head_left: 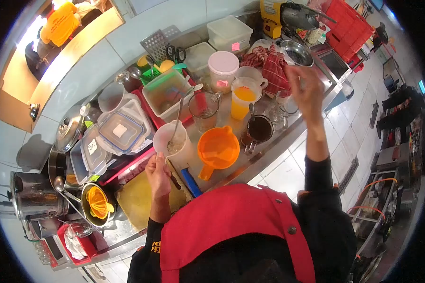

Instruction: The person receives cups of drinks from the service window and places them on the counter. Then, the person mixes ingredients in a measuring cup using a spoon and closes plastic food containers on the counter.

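Note:
My left hand [159, 175] is closed round the handle of a translucent plastic pitcher [183, 147] with a long metal spoon [177, 123] standing in it. My right hand [309, 96] is raised over the counter's front edge, fingers loosely bent and seemingly apart, with nothing visible in them. Below it is an empty-looking glass mug [287, 103], and a red checked cloth [275, 70] lies just behind. Between my hands stand an orange strainer jug [218, 148], a glass pitcher [204, 113], a jug of orange juice [243, 100] and a glass of dark drink [259, 128].
A yellowish cutting board [144, 200] with a blue-handled knife [190, 181] lies at the left. Lidded containers [123, 132] are stacked behind it. A white-lidded tub [223, 66], a steel bowl [297, 53] and a yellow appliance [271, 19] stand at the back. Tiled floor lies to the right.

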Demonstrator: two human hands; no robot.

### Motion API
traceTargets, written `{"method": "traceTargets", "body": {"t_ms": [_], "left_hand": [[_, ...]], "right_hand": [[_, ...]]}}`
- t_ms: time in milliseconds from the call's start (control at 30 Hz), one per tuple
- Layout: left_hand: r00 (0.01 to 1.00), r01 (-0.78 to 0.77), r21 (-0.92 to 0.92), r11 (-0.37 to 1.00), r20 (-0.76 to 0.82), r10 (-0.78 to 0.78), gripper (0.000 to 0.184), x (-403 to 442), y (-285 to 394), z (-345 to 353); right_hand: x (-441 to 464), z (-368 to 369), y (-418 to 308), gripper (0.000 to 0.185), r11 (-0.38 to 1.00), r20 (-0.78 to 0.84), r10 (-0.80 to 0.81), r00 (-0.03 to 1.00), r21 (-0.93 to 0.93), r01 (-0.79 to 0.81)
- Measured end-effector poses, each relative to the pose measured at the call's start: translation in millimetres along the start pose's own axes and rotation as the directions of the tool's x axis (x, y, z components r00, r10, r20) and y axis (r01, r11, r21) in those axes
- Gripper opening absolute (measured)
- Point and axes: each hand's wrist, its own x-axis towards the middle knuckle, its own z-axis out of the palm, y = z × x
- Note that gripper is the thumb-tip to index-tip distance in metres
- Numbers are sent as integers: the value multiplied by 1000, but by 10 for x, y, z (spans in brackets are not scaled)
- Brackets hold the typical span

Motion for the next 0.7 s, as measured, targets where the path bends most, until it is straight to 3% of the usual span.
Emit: {"method": "traceTargets", "body": {"t_ms": [33,67,100,133,167,200,267,367,433,500,567,600,633,700], "left_hand": [[999,-34,-2,999,-4,34,31,21,-44,0],[999,-37,-7,999,-7,37,31,44,-99,-10],[995,-96,42,994,19,96,30,74,-156,-22],[987,-156,89,984,47,153,30,95,-194,-27],[987,-161,86,983,43,158,30,105,-214,-7],[990,-140,79,987,21,139,30,112,-231,30],[992,-127,69,989,-7,128,29,146,-297,50],[989,-148,36,988,-7,148,28,187,-451,4],[992,-125,59,990,8,124,27,198,-520,-23],[991,-130,64,989,5,130,26,225,-618,-96],[996,-93,-56,994,-1,93,25,229,-678,-79],[997,-83,-50,995,4,83,23,215,-648,-61],[991,-127,-66,990,-43,124,23,218,-664,-58],[995,-99,-29,995,-7,98,22,230,-733,-74]], "right_hand": [[-93,-1,323,24,965,120,261,958,-42,-258],[-222,22,626,31,864,221,503,836,-114,-490],[-358,57,841,31,868,221,497,839,-112,-484],[-493,106,1024,38,665,340,688,641,58,-745],[-605,173,1150,46,358,494,774,396,173,-917],[-717,235,1209,46,364,496,769,403,177,-914],[-948,322,1258,48,34,709,651,273,333,-942],[-1068,449,1320,51,37,790,513,336,370,-928],[-1052,479,1336,45,21,823,470,320,352,-936],[-1029,520,1280,36,450,811,275,517,367,-814],[-1144,764,1478,32,250,861,220,459,405,-880],[-1073,804,1430,30,589,829,133,543,375,-716],[-1003,820,1389,28,843,795,16,607,316,-436],[-1213,1151,1873,29,850,844,-78,530,334,-407]]}}
